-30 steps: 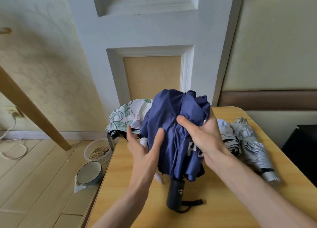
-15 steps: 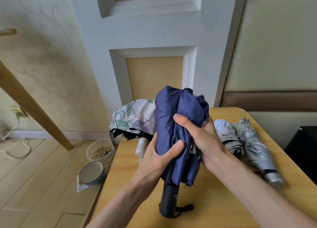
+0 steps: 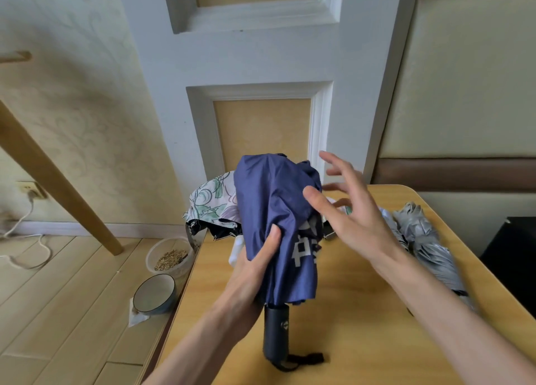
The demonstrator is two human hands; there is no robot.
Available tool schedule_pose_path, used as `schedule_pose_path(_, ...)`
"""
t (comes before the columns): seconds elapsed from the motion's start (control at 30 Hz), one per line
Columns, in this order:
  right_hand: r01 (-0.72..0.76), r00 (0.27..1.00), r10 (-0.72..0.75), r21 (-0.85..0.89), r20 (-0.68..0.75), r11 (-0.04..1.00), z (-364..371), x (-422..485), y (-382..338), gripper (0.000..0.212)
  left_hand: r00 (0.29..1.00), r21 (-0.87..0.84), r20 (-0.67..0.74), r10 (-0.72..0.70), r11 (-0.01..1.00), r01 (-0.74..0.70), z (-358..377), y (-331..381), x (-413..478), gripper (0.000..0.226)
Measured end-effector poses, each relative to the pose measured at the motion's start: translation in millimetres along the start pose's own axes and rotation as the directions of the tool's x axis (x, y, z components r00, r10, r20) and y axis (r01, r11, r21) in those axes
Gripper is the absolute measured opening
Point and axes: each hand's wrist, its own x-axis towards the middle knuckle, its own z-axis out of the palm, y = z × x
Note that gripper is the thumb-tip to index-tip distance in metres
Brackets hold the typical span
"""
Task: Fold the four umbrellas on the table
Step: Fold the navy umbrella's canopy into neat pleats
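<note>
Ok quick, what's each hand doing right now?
Left hand: grips the navy umbrella.
Right hand: open, fingers spread, holding nothing.

Found left hand [image 3: 255, 268] and right hand [image 3: 351, 219] bare. Found both forearms uncovered down to the lower frame edge. Recorded motion blur on the right fingers.
</note>
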Motion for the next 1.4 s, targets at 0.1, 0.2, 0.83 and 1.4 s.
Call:
schedule_pose_path(0.1,0.14,0.989,-0.146,-0.135,-0.037,0.981,-3,3,12,0.038,0.999,0.003,-0.01,0.042,0.999,-0.042,-8,1,6,0.08)
schedule_pose_path(0.2,0.081,0.997,-0.083,-0.14,-0.007,0.987,-2,7,20,0.029,0.999,0.006,-0.024,0.043,0.999,-0.043,-10,4,6,0.079)
schedule_pose_path(0.83,-0.177,0.984,0.165,0.216,0.072,0.96,-41,10,4,0.038,0.986,0.061,-0.136,0.1,0.994,-0.092,-29,13,15,0.087)
schedule_pose_path(1.4,-0.232,0.969,0.236,0.053,-0.08,0.971,-54,16,33,0.01,0.952,0.235,-0.216,0.218,0.958,-0.166,-51,23,24,0.086)
